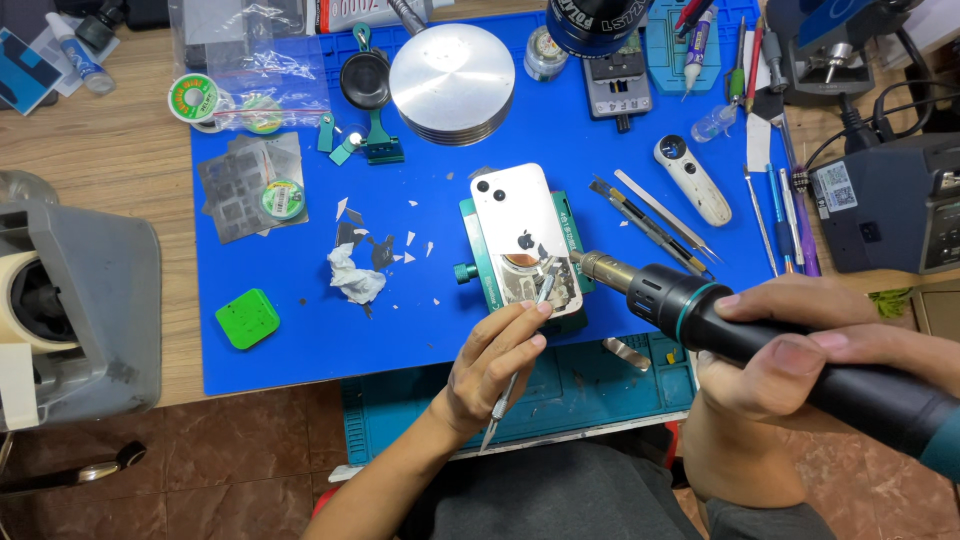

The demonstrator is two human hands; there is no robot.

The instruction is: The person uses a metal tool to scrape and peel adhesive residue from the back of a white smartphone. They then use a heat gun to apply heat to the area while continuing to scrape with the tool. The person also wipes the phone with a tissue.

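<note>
Here's the white phone (519,228), lying back-up in a green clamp fixture (466,240) near the middle of the blue mat (300,340), its lower end already stripped of glass so the bare insides show. The left hand (490,365) pinches a slim metal scraping tool (520,368) pen-style, thumb and fingers pressed together on the shaft, tip resting at that exposed lower patch — a fine grip for picking at small fragments. The right hand (790,345) is wrapped firmly around the black hot-air handle (800,350), fingers closed over the barrel, nozzle (605,268) aimed low and close at the same spot from the phone's right side, so heat and blade meet at one point. The clamp keeps the phone from sliding under the scraping.

Toward the mat's left side, broken shards (385,240) and a crumpled white wipe (355,280) sit just beside the fixture. Tweezers (650,225) lie near the right edge, within easy reach, and a round metal plate (452,82) sits at the far edge.
</note>
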